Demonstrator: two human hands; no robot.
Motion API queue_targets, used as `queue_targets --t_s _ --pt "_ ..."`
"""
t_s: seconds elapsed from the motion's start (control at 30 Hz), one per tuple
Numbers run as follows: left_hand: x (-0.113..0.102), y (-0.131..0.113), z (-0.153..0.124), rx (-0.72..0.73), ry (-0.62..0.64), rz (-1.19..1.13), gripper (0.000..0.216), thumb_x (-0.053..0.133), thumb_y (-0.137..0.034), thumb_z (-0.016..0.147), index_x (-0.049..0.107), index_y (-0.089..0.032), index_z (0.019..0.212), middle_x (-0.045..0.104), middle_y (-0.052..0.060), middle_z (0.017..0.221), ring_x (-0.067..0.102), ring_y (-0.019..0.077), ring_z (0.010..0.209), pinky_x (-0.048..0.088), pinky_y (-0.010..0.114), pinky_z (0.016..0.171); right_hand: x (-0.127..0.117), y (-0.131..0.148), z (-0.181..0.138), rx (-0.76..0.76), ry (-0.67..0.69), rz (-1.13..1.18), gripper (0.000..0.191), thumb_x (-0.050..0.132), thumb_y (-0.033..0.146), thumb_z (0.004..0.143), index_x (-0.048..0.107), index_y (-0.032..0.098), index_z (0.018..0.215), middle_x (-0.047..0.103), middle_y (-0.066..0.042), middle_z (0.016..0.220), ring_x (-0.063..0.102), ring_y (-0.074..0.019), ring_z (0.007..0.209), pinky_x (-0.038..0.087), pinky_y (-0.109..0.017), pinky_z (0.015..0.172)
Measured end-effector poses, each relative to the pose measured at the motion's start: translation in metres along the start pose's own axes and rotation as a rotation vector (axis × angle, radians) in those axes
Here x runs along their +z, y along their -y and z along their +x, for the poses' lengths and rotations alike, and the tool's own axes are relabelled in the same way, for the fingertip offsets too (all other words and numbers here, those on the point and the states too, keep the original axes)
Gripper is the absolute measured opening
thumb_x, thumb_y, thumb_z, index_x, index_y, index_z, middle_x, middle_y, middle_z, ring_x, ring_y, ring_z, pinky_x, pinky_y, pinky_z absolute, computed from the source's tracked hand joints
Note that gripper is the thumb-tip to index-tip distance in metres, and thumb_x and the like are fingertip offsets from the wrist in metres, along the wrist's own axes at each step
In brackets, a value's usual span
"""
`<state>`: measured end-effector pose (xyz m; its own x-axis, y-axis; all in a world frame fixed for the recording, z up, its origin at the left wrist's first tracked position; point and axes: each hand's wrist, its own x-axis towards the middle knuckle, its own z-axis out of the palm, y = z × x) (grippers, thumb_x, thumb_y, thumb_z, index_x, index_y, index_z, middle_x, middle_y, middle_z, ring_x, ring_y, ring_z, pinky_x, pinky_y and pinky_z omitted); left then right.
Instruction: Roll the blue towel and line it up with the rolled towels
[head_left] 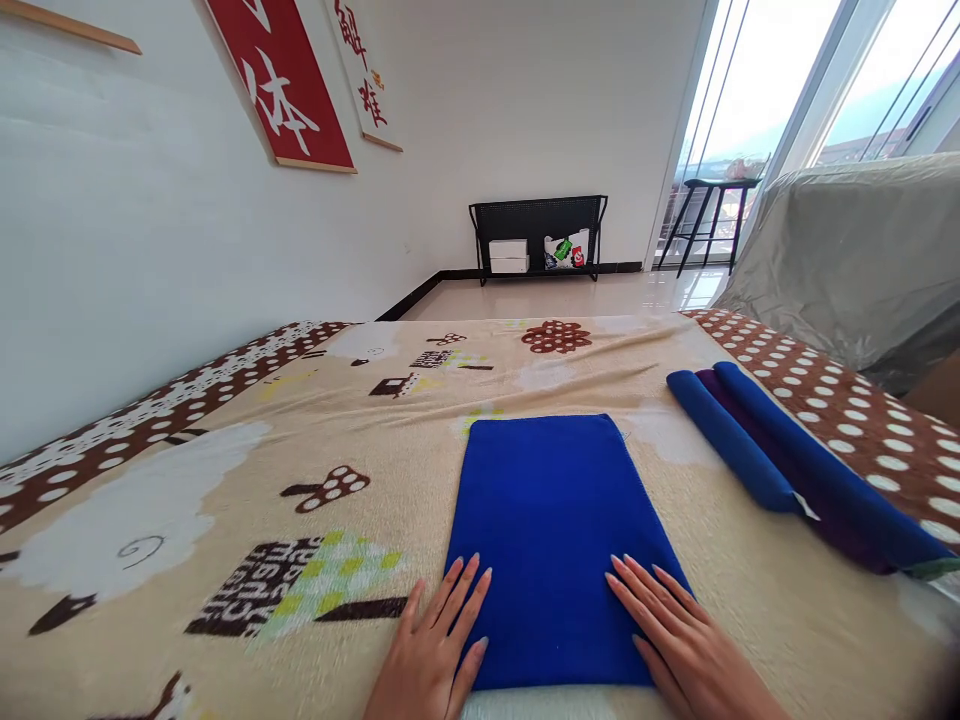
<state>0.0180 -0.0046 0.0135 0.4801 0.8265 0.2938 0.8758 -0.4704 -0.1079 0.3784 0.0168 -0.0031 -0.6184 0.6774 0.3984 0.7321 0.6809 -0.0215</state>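
Observation:
A folded blue cloth [551,520] lies flat as a rough rectangle on the patterned blanket [360,440]. My left hand [439,635] rests with spread fingers on its near left edge. On the near right edge lies my right hand [679,630], palm down, fingers stretched out. Neither hand grips anything. Off to the right sit rolled cloths, a blue roll [735,440] with a small white tag and a longer blue and purple roll [832,470] beside it.
Brown polka-dot borders [847,400] edge the blanket. Beyond it a black rack [538,235] stands against the wall, holding white boxes [508,257] and a printed bag [566,250]. A covered piece of furniture [862,250] and a black stool [716,205] stand at right near the window.

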Motion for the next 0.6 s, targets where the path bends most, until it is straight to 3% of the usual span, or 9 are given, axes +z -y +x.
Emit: queue_targets --t_s 0.13,0.23,0.33,0.43,0.6 --pt "-0.003 -0.028 0.014 -0.012 -0.191 0.164 0.069 0.040 -0.008 0.088 0.031 -0.019 0.155 0.049 0.004 0.152 0.042 0.0178 0.142 0.009 0.042 0.124 -0.004 0.024 0.011 -0.011 -0.193 -0.193 0.078 0.040 0.003 0.080 0.027 0.013 0.156 0.050 -0.007 0.148 0.051 -0.0198 0.135 0.044 -0.034 0.107" --pt "0.003 -0.065 0.046 0.008 -0.231 0.144 0.068 0.040 -0.008 0.081 0.041 -0.008 0.149 0.047 0.009 0.154 0.038 0.0206 0.144 0.017 0.040 0.121 0.010 0.053 0.039 0.012 -0.249 -0.194 0.077 0.037 0.003 0.075 0.036 0.009 0.152 0.053 -0.008 0.146 0.048 -0.0195 0.137 0.044 -0.035 0.108" --pt "0.019 -0.083 0.062 0.037 -0.271 0.144 0.060 0.044 -0.016 0.084 0.050 -0.012 0.143 0.053 0.007 0.149 0.042 0.0200 0.140 0.028 0.036 0.114 0.030 0.061 0.051 -0.015 -0.348 -0.255 0.060 0.040 0.012 0.083 0.051 0.012 0.141 0.062 -0.006 0.136 0.056 -0.0156 0.129 0.045 -0.029 0.106" --pt "0.033 -0.070 0.049 0.096 -0.268 0.185 0.055 0.047 -0.024 0.089 0.052 -0.022 0.143 0.058 0.001 0.145 0.048 0.0175 0.134 0.035 0.033 0.109 0.035 0.047 0.036 -0.047 -0.355 -0.348 0.052 0.044 0.014 0.084 0.060 0.021 0.133 0.066 -0.002 0.131 0.062 -0.0130 0.121 0.041 -0.027 0.109" --pt "0.033 -0.030 0.002 0.161 -0.246 0.265 0.050 0.043 -0.023 0.094 0.052 -0.028 0.143 0.063 -0.002 0.139 0.057 0.0166 0.125 0.029 0.033 0.117 0.009 0.013 -0.008 -0.103 -0.266 -0.353 0.044 0.042 0.024 0.094 0.060 0.024 0.135 0.065 0.000 0.132 0.062 -0.0129 0.120 0.038 -0.025 0.112"
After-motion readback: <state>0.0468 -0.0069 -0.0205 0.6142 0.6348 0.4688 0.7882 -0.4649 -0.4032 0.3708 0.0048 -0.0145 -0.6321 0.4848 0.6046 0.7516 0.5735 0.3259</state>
